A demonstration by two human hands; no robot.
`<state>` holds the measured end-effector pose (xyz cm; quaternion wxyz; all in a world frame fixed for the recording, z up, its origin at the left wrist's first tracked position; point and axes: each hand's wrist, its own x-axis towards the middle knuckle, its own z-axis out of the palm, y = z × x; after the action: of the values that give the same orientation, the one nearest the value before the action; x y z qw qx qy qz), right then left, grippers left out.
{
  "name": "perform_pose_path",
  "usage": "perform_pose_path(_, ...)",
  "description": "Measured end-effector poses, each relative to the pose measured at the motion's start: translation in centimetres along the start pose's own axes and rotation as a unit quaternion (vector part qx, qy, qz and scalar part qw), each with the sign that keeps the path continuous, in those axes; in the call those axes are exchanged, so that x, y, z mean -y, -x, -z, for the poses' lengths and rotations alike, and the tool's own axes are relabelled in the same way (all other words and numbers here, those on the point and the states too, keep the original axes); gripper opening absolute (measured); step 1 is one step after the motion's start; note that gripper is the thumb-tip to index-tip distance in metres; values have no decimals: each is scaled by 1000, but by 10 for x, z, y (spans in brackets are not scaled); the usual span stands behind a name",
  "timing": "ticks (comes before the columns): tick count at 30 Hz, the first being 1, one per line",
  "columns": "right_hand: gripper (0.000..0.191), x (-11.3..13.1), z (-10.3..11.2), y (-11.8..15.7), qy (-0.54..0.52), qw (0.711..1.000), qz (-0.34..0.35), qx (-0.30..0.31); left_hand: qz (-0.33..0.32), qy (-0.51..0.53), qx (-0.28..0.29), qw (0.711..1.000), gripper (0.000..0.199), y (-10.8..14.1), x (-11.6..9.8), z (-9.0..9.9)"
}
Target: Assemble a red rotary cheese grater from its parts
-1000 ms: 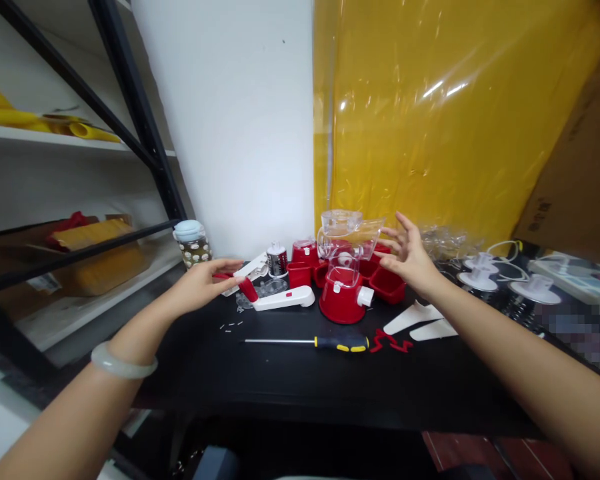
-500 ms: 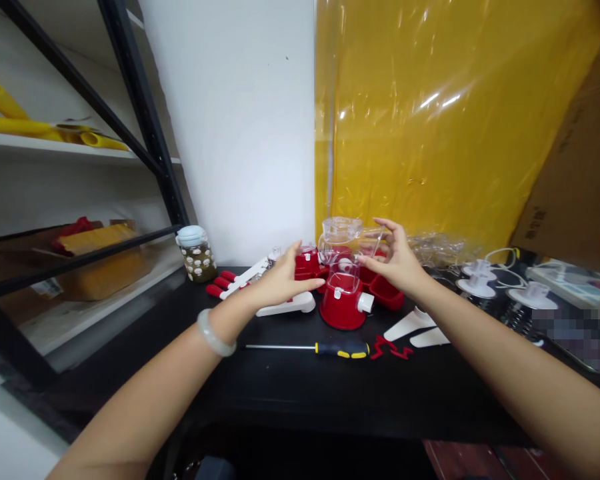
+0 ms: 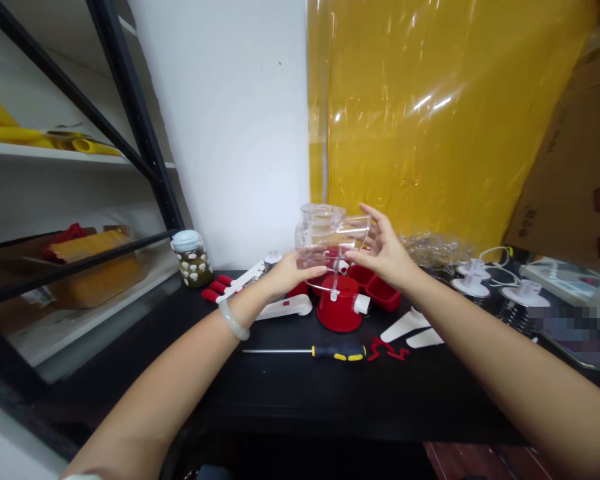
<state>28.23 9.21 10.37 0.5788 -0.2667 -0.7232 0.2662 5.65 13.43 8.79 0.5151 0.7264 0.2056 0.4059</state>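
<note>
A clear plastic housing, with a round collar on top and a wide mouth toward the right, is held up between both hands. My right hand grips its right end, thumb below and fingers around the far side. My left hand closes on its lower left, thumb in front. Beneath the housing stands a red base with a white knob on its right side. The housing's lower end overlaps the base's top; I cannot tell whether they touch.
A screwdriver and red zigzag pieces lie in front. Red trays, white handles with red grips and white flat parts surround the base. A patterned jar stands left; white-topped coil parts stand right.
My left hand has come in from the left and taken hold of the clear housing. The housing has shifted left and tilted, with my right hand still on it.
</note>
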Motion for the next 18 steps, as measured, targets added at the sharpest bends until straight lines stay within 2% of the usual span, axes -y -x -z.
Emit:
perform_pose_path(3,116,4,-4,-3,4,998,-12,61,0,14,-60,998,49,16,-6,20)
perform_pose_path(5,114,8,1,-1,32,996,-12,76,-4,34,-112,993,47,27,-9,33)
perform_pose_path(6,106,11,6,2,60,995,-12,79,-14,52,-142,988,45,31,-9,39)
perform_pose_path(9,65,19,32,15,183,980,-12,75,-13,92,-166,982,52,43,-8,51)
perform_pose_path(12,39,22,67,31,310,949,-34,40,-3,85,-169,982,74,50,-6,55)
perform_pose_path(15,30,22,103,41,421,905,-62,-3,18,55,-176,983,101,53,-6,54)
perform_pose_path(18,27,27,136,41,525,847,-65,-48,43,47,-188,980,105,54,-9,54)
